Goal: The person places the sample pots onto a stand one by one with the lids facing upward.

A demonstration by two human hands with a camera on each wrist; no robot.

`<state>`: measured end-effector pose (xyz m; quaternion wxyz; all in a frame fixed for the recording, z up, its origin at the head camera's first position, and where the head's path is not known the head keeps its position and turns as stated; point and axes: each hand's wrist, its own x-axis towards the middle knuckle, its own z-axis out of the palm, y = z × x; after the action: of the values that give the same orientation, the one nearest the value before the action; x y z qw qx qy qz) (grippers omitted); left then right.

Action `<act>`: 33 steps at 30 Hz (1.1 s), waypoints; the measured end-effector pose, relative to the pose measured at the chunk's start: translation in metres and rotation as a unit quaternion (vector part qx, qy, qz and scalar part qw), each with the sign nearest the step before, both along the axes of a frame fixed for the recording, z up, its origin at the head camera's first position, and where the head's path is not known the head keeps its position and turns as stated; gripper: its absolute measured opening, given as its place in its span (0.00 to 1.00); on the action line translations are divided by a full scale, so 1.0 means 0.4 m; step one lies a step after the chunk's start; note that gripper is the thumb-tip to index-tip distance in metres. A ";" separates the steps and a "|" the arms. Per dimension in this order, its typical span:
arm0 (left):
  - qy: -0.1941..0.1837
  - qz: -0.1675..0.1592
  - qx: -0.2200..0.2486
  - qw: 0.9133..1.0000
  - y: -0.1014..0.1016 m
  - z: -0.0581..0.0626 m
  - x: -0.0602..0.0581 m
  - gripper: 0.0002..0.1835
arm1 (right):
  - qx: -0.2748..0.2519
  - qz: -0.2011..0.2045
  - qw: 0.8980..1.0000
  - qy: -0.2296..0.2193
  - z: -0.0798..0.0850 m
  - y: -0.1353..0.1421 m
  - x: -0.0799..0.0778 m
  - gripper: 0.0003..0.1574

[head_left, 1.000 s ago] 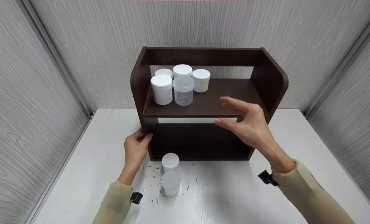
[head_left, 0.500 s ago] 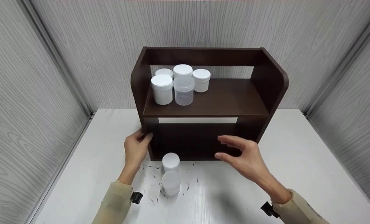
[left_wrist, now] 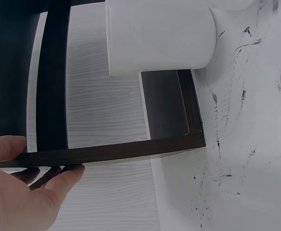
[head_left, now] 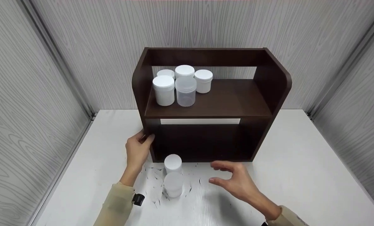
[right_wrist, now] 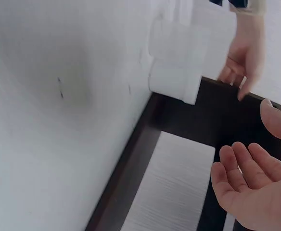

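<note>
My left hand (head_left: 137, 153) grips the left side panel of a dark brown two-tier shelf (head_left: 234, 99); thumb and fingers lie on either side of that panel (left_wrist: 116, 150) in the left wrist view. The right hand (head_left: 237, 180) is held above the white table, thumb and fingers apart, holding nothing. To its left, in front of the shelf, stand a white lidded jar (head_left: 173, 164) and, nearer me, a frosted translucent jar (head_left: 173, 185). In the right wrist view the fingers (right_wrist: 249, 166) are slightly bent and touch no jar.
On the upper tier, toward the left, several jars stand close together, among them a white lidded jar (head_left: 164, 91), a translucent jar (head_left: 186, 92) and a shorter white jar (head_left: 203, 81). Dark scuffs mark the table (head_left: 300, 175). Wood-patterned panels (head_left: 111, 47) enclose the table.
My right hand has come down from in front of the upper tier to the table area before the shelf, also shifting slightly left. The left hand, shelf and jars have stayed put.
</note>
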<state>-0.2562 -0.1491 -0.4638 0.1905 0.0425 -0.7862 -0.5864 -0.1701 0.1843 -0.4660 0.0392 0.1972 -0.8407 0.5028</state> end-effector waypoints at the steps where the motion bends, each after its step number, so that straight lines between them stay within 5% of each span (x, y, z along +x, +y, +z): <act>1: 0.001 -0.003 0.001 1.000 0.000 0.000 0.001 0.24 | 0.004 0.006 1.000 0.000 -0.008 -0.007 0.002 0.26; 12: 0.000 -0.001 -0.001 1.000 0.001 0.004 0.002 0.25 | 0.020 0.043 0.999 -0.006 -0.067 -0.101 0.002 0.29; 33: -0.002 -0.005 0.006 1.000 -0.001 0.004 0.001 0.25 | 0.013 0.070 0.997 -0.039 -0.115 -0.217 -0.030 0.38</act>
<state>-0.2558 -0.1494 -0.4623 0.1857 0.0409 -0.7831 -0.5921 -0.1823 0.0976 -0.5120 -0.0313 0.2359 -0.8323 0.5006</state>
